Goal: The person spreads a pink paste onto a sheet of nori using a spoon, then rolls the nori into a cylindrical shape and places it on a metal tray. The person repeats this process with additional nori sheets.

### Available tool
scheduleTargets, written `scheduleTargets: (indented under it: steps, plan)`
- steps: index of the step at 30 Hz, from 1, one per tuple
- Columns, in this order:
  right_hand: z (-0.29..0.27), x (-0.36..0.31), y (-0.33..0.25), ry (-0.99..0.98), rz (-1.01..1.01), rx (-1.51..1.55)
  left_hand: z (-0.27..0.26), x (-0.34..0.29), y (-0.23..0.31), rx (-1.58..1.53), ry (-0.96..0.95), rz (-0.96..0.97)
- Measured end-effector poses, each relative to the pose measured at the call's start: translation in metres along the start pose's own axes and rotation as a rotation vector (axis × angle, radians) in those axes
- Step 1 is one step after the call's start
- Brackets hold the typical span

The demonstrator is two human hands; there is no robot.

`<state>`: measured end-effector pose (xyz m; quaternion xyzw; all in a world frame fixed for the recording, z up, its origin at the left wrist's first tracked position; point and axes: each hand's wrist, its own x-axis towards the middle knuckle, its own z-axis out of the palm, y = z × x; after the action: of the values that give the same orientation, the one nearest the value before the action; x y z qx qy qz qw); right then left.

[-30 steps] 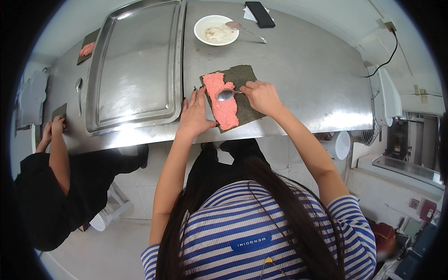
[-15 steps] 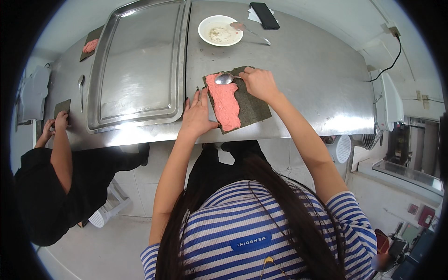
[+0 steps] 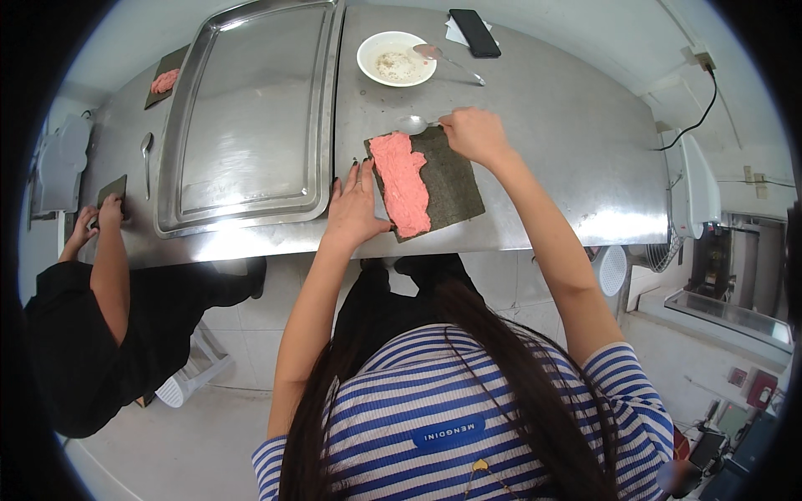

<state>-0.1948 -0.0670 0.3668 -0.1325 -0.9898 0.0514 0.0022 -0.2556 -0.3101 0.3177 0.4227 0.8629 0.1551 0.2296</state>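
Steel counter in a pale, evenly lit kitchen

A long steel table (image 3: 551, 142) is running across the top of the view, reflecting soft light, and a big steel tray (image 3: 251, 125) is lying on its left part. Beyond the far edge a pale wall (image 3: 601, 25) is showing, with a socket (image 3: 700, 58) and a black cable (image 3: 710, 104) hanging down at the right. A white fan (image 3: 697, 196) is sitting past the right end of the table, with a glass-fronted cabinet (image 3: 735, 275) beside it. Below the table edge, white floor tiles (image 3: 242, 334) are catching the light. A white stool (image 3: 188, 376) is standing on the floor at the left.
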Motion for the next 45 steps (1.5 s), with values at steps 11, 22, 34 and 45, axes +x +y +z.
scheduleTargets:
  steps: [11, 22, 34, 45]
  plan:
    - [0.023, -0.046, -0.027, -0.13, -0.106, 0.042, -0.002, -0.001, 0.002, -0.016, 0.014, 0.006]
    - [-0.011, -0.072, -0.012, -0.236, -0.19, 0.207, 0.0, 0.0, -0.001, 0.002, 0.012, 0.008]
    - [0.003, -0.11, -0.032, -0.361, -0.141, 0.091, 0.001, 0.001, -0.001, 0.002, 0.006, 0.014]
    - [0.008, -0.139, -0.053, -0.353, -0.174, 0.101, -0.004, 0.0, 0.003, 0.022, -0.02, -0.014]
